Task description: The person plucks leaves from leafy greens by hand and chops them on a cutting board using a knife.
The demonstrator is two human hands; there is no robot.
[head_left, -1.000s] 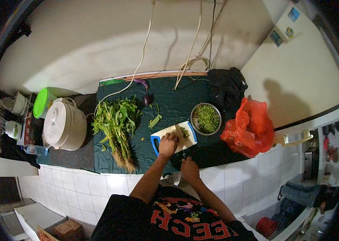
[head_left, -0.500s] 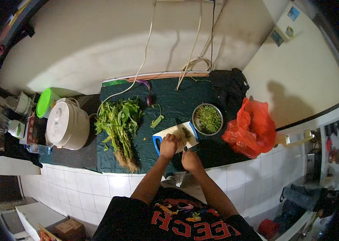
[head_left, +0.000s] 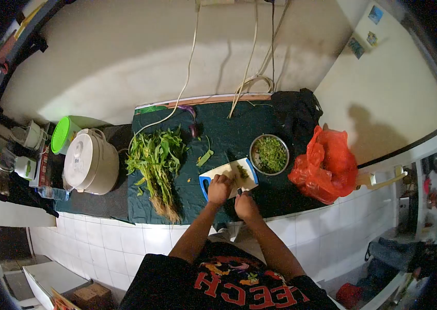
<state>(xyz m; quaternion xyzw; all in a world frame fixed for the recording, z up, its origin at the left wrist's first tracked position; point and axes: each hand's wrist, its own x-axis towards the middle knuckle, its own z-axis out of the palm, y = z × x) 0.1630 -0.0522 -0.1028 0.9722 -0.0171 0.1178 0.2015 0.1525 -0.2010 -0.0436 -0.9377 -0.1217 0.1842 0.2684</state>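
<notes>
A white cutting board with blue ends (head_left: 223, 169) lies near the front edge of the dark-covered table. My left hand (head_left: 220, 188) rests on its left half, fingers curled and pressed down; whatever they hold is hidden beneath them. My right hand (head_left: 246, 205) is closed around the dark handle of a knife (head_left: 239, 191) at the board's near edge, its blade barely visible. Chopped greens (head_left: 242, 171) sit on the board's right half. Just beyond the right end stands a metal bowl (head_left: 252, 157) holding chopped greens (head_left: 271, 154).
Leafy greens with roots (head_left: 157, 165) lie to the left, near a loose leaf (head_left: 205, 157) and a purple eggplant (head_left: 193, 129). A rice cooker (head_left: 92, 164) stands farther left. To the right are a red plastic bag (head_left: 327, 168) and dark cloth (head_left: 297, 113). A white cord (head_left: 190, 67) crosses the table's back.
The whole view has shifted slightly, so the table things appear a little to the right. Both hands remain at the board, the knife still in my right hand.
</notes>
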